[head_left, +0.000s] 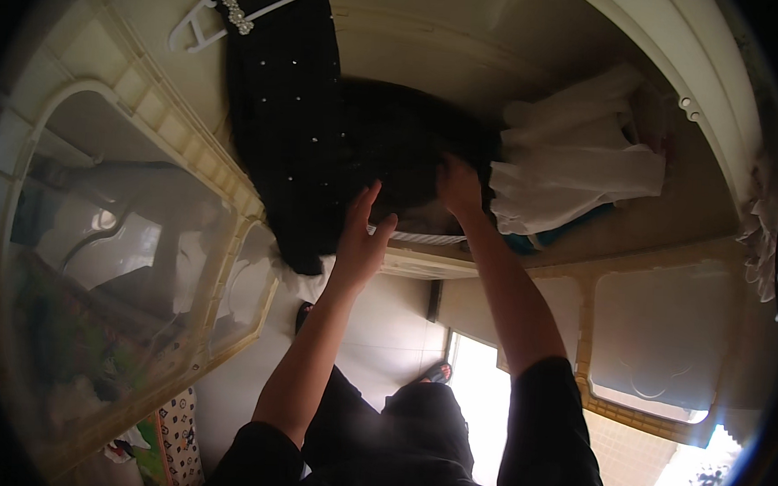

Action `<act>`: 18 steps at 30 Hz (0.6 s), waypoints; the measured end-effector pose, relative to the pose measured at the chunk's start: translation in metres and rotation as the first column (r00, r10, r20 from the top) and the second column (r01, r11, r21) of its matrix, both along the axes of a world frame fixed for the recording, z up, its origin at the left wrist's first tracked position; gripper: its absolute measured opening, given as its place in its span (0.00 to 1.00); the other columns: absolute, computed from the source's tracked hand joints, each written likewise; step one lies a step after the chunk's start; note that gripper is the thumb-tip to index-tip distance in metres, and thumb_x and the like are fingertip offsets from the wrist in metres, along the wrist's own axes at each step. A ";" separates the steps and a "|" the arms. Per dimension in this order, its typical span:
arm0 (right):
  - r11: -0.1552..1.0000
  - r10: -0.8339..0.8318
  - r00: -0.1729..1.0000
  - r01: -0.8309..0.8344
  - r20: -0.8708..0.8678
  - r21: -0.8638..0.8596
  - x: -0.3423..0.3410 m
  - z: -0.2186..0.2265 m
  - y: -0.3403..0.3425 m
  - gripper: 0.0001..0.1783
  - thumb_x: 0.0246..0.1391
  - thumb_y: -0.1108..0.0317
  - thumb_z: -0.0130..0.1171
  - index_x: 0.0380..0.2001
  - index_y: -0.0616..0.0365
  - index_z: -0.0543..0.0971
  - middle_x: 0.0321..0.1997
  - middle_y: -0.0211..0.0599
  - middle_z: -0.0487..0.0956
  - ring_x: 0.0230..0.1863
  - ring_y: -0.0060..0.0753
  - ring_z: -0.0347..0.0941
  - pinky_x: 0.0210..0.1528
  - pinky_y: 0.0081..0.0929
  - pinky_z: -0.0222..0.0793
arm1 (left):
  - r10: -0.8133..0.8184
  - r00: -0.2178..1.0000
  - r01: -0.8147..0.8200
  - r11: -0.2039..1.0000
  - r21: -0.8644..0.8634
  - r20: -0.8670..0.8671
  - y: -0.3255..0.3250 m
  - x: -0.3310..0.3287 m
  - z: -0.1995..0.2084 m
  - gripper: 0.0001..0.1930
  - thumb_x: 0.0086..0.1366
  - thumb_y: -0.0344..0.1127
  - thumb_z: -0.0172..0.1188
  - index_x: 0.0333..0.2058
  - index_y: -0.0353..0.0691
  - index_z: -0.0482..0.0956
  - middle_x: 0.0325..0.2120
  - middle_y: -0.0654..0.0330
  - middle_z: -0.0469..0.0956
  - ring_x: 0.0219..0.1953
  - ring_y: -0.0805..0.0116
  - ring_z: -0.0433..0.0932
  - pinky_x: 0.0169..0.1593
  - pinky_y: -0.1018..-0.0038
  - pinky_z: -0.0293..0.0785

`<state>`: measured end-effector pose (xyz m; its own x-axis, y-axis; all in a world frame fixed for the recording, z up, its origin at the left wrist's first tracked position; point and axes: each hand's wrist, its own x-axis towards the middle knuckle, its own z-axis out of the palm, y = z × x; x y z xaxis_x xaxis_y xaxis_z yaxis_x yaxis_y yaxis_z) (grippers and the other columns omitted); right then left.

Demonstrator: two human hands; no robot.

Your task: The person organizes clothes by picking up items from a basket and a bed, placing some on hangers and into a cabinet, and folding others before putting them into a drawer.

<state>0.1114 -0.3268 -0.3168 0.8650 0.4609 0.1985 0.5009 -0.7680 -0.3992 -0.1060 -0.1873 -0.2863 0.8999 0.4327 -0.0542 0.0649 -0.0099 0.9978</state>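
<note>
A black garment with small pearl-like beads (286, 106) hangs from a white hanger (193, 35) at the upper left, its lower end reaching toward the cabinet's front. Beside it a dark heap of black cloth (404, 129) fills the middle of the cabinet. My left hand (367, 246) is in front of the black cloth, thumb and fingers apart, holding nothing that I can see. Farther in, my right hand (460, 187) reaches to the right part of the black cloth. Its fingertips merge with the dark fabric, so their grip is unclear.
A white ruffled garment (578, 156) lies at the right inside the cabinet, over something teal (575, 226). Cream-framed doors with clear panels stand open at the left (117, 229) and right (652, 336). A patterned box-like thing (181, 439) is at the lower left.
</note>
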 end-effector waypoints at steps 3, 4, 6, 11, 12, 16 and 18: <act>0.973 -0.197 0.965 0.214 -0.171 0.087 0.012 -0.038 0.020 0.24 0.67 0.47 0.53 0.58 0.47 0.80 0.54 0.55 0.82 0.61 0.59 0.74 0.60 0.56 0.72 | 0.030 0.996 -0.035 0.998 -0.060 -0.087 0.018 -0.002 -0.001 0.39 0.73 0.48 0.60 0.77 0.55 0.53 0.78 0.43 0.40 0.80 0.47 0.40 0.77 0.53 0.46; 0.969 -0.221 0.954 0.238 -0.203 0.065 0.015 -0.043 0.023 0.25 0.67 0.45 0.53 0.59 0.45 0.80 0.56 0.54 0.82 0.63 0.60 0.73 0.61 0.60 0.69 | 0.046 0.995 -0.052 0.997 -0.062 -0.086 0.021 -0.004 -0.001 0.39 0.72 0.48 0.60 0.77 0.55 0.53 0.78 0.43 0.40 0.80 0.48 0.41 0.77 0.54 0.46; 0.965 -0.261 0.935 0.258 -0.241 -0.045 0.020 -0.046 0.029 0.30 0.65 0.40 0.54 0.62 0.44 0.78 0.59 0.52 0.81 0.66 0.62 0.71 0.62 0.66 0.65 | 0.080 0.995 -0.085 0.993 -0.081 -0.063 0.026 -0.007 -0.002 0.39 0.72 0.47 0.61 0.77 0.54 0.55 0.78 0.43 0.41 0.80 0.48 0.41 0.77 0.55 0.46; 0.957 -0.275 0.888 0.219 -0.367 -0.187 0.021 -0.033 0.029 0.43 0.53 0.30 0.62 0.65 0.44 0.75 0.64 0.51 0.78 0.69 0.64 0.67 0.65 0.70 0.58 | 0.087 0.995 -0.089 0.995 -0.049 -0.055 0.029 -0.009 -0.002 0.37 0.71 0.44 0.62 0.75 0.53 0.59 0.77 0.44 0.45 0.78 0.50 0.46 0.76 0.57 0.48; 0.953 -0.300 0.865 0.252 -0.403 -0.169 0.021 -0.033 0.027 0.44 0.51 0.30 0.64 0.65 0.44 0.76 0.63 0.51 0.78 0.69 0.64 0.67 0.66 0.70 0.57 | 0.080 0.995 -0.083 0.995 -0.057 -0.057 0.028 -0.009 -0.002 0.37 0.70 0.44 0.62 0.75 0.53 0.60 0.77 0.44 0.46 0.78 0.50 0.47 0.76 0.57 0.49; 0.948 -0.313 0.893 0.315 -0.324 -0.047 0.020 -0.045 0.025 0.39 0.49 0.36 0.70 0.55 0.52 0.79 0.56 0.52 0.81 0.65 0.60 0.71 0.62 0.65 0.64 | 0.083 0.994 -0.085 0.996 -0.023 -0.073 0.024 -0.008 -0.001 0.36 0.70 0.42 0.63 0.74 0.53 0.62 0.76 0.45 0.47 0.78 0.50 0.48 0.76 0.57 0.50; 0.956 -0.261 0.945 0.281 -0.199 0.080 0.018 -0.050 0.027 0.32 0.51 0.42 0.71 0.48 0.56 0.80 0.51 0.52 0.81 0.59 0.55 0.75 0.57 0.56 0.69 | 0.091 0.993 -0.092 0.996 -0.014 -0.069 0.023 -0.008 0.000 0.35 0.70 0.41 0.63 0.73 0.53 0.63 0.76 0.45 0.48 0.77 0.50 0.51 0.75 0.57 0.52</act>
<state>0.1299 -0.2998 -0.3669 0.9802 0.1890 0.0583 0.1895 -0.8124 -0.5514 -0.1140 -0.1642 -0.2863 0.8504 0.5116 -0.1227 0.1329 0.0167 0.9910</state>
